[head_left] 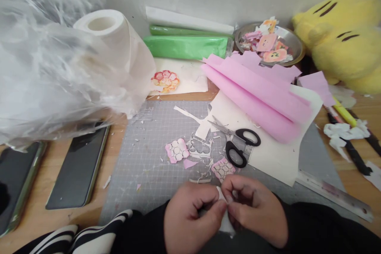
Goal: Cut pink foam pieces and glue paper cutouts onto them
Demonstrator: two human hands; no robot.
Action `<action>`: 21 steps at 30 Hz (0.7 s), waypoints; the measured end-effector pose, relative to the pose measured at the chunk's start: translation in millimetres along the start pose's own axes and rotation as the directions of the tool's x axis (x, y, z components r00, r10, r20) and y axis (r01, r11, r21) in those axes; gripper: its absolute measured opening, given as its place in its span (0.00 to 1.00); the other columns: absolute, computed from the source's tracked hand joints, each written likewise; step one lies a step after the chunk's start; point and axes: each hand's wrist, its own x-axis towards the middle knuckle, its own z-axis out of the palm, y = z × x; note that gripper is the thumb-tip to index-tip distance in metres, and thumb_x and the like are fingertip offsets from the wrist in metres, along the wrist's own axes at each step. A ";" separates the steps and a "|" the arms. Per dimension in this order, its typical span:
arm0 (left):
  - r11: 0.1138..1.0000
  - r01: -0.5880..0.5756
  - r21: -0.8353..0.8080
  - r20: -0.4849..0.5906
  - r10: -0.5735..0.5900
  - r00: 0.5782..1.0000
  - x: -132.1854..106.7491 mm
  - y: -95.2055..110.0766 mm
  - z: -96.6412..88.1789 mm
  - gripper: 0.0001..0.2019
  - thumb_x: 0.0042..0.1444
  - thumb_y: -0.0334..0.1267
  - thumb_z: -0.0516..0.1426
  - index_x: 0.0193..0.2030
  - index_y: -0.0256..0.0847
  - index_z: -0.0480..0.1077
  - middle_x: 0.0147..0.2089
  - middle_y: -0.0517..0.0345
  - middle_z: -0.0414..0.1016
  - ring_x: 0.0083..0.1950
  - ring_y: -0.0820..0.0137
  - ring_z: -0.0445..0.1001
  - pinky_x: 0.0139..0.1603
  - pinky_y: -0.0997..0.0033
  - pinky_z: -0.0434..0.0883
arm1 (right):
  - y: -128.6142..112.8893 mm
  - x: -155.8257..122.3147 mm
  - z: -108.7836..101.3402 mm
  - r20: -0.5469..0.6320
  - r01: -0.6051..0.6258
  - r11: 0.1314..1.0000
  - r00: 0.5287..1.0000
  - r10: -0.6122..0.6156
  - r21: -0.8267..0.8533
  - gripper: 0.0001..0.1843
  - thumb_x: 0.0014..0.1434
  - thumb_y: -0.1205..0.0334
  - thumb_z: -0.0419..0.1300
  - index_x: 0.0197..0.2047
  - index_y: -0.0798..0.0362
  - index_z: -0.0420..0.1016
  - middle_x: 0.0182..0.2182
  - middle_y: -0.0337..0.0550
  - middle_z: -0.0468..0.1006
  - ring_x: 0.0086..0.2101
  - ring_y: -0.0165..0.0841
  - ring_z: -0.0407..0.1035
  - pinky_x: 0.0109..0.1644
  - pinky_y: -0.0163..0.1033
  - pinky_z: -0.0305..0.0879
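White papery piece [227,224] sits between the hands, pinched by thumb and fingers of both left hand [193,216] and right hand [257,210]; just beyond the fingers lies a pink-edged cutout [223,168]; farther, to their left, a second cutout [177,151]; ahead and right, black-handled scissors [239,135]; well past them, pink paper [253,99].

Soft, muted light; pale glints on plastic wrap [32,43]; edges stretched.
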 end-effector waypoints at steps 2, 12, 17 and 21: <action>1.000 -0.021 0.015 0.005 0.021 1.000 -0.1 1.7 0.9 0.13 0.47 0.31 0.47 0.14 0.37 0.54 0.15 0.65 0.52 0.18 0.80 0.53 0.20 0.80 0.52 | -0.6 -0.9 -0.1 -0.005 -0.019 1.000 1.000 0.019 -0.015 0.02 0.34 0.67 0.49 0.17 0.55 0.57 0.11 0.31 0.57 0.14 0.20 0.53 0.16 0.26 0.48; 0.996 0.076 0.047 -0.028 -0.074 0.997 -0.5 2.6 -0.2 0.13 0.46 0.36 0.45 0.13 0.39 0.48 0.13 0.64 0.50 0.17 0.79 0.51 0.18 0.77 0.51 | -19.4 0.1 -4.2 -0.036 -0.116 0.988 0.992 0.121 0.105 0.07 0.32 0.60 0.49 0.15 0.54 0.54 0.08 0.32 0.60 0.11 0.21 0.54 0.14 0.26 0.49; 0.997 0.068 0.031 -0.017 -0.068 0.998 -0.3 2.7 -1.2 0.14 0.46 0.37 0.45 0.14 0.40 0.47 0.14 0.65 0.49 0.17 0.79 0.50 0.18 0.77 0.50 | -14.6 0.3 -8.0 -0.046 -0.055 0.990 0.997 0.062 0.132 0.09 0.36 0.59 0.51 0.16 0.55 0.55 0.10 0.33 0.61 0.12 0.21 0.55 0.14 0.27 0.50; 0.997 0.079 -0.003 -0.011 -0.079 0.997 0.2 2.1 -2.3 0.15 0.47 0.37 0.46 0.14 0.40 0.48 0.14 0.65 0.50 0.18 0.79 0.50 0.19 0.78 0.52 | -10.8 2.0 -12.3 -0.044 0.033 0.981 0.999 -0.025 0.192 0.10 0.40 0.59 0.52 0.17 0.55 0.56 0.12 0.33 0.60 0.12 0.21 0.54 0.14 0.27 0.50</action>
